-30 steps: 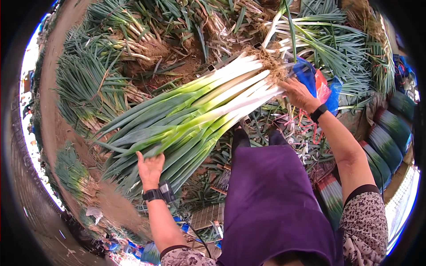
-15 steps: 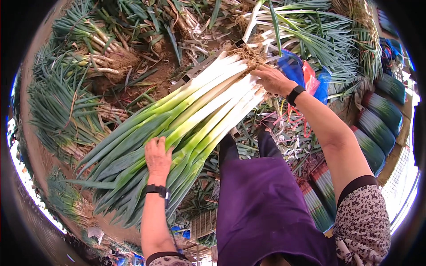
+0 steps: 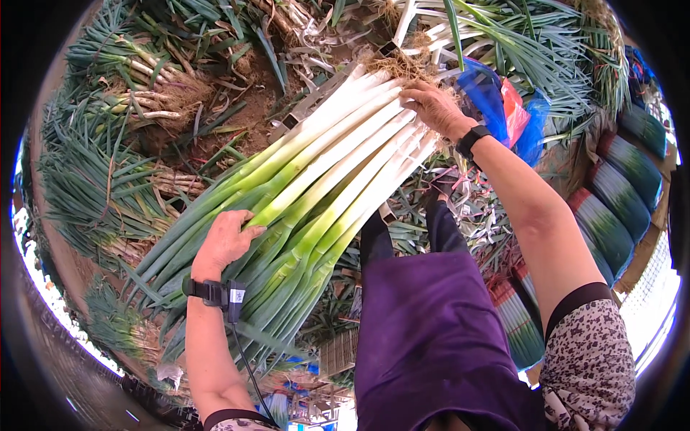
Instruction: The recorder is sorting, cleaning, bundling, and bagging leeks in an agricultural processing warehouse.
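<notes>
A thick sheaf of large green onions (image 3: 316, 172) lies slantwise before me, with white stalks and roots at the upper right and green leaves at the lower left. My right hand (image 3: 435, 109) curls its fingers over the white ends just below the roots (image 3: 402, 68). On the upper left side of the leaves rests my left hand (image 3: 228, 238), thumb and forefinger apart; its other fingers are partly hidden. Below the left wrist a blurred leaf (image 3: 273, 339) sticks out. A metal bar (image 3: 316, 100) shows beneath the stalks.
Piles of untrimmed green onions (image 3: 79, 179) lie at the left, with more (image 3: 532, 57) at the upper right. Blue and red plastic bags (image 3: 496, 108) are beside my right wrist. Packed bundles (image 3: 611, 208) line the right side. A crate (image 3: 338, 353) stands near my purple apron (image 3: 431, 309).
My left hand has moved left and up along the leaves and turned, thumb now spread. The right hand has shifted slightly up and left at the root end. A leaf near the left wrist is moving.
</notes>
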Demonstrator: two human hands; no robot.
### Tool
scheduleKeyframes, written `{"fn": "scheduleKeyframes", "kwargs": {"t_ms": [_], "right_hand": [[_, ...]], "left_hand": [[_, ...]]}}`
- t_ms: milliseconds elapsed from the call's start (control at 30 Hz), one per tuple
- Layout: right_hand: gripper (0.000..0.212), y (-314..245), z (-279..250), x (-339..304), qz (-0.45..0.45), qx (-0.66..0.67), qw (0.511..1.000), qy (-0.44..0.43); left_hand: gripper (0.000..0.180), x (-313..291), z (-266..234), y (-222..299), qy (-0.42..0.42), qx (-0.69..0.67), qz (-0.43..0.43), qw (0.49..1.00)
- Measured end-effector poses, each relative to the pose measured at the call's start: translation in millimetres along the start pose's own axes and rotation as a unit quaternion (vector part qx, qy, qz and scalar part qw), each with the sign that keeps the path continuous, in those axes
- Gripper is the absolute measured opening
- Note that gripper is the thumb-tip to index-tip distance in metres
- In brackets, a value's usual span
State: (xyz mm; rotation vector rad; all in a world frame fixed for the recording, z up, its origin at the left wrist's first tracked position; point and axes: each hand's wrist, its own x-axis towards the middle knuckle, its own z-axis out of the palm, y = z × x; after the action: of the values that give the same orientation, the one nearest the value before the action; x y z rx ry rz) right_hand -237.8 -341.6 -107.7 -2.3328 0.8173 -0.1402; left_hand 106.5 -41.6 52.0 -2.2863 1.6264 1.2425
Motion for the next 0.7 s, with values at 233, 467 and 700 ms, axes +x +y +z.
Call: {"fn": "scheduleKeyframes", "kwargs": {"t_ms": [233, 467, 700], "right_hand": [[0.011, 1, -3, -2, 0.006, -0.019, 1.000, 0.004], [0.017, 2, 5, 0, 0.026, -0.023, 0.999, 0.025], [0.017, 4, 15, -2, 0.036, -0.018, 0.998, 0.042]], "left_hand": [[0.032, -15, 33, 32, 0.075, 0.216, -0.076, 0.970], [0.030, -4, 37, 4, 0.104, 0.174, 0.033, 0.979], [0.062, -30, 72, 12, 0.184, 0.198, -0.003, 0.963]]}}
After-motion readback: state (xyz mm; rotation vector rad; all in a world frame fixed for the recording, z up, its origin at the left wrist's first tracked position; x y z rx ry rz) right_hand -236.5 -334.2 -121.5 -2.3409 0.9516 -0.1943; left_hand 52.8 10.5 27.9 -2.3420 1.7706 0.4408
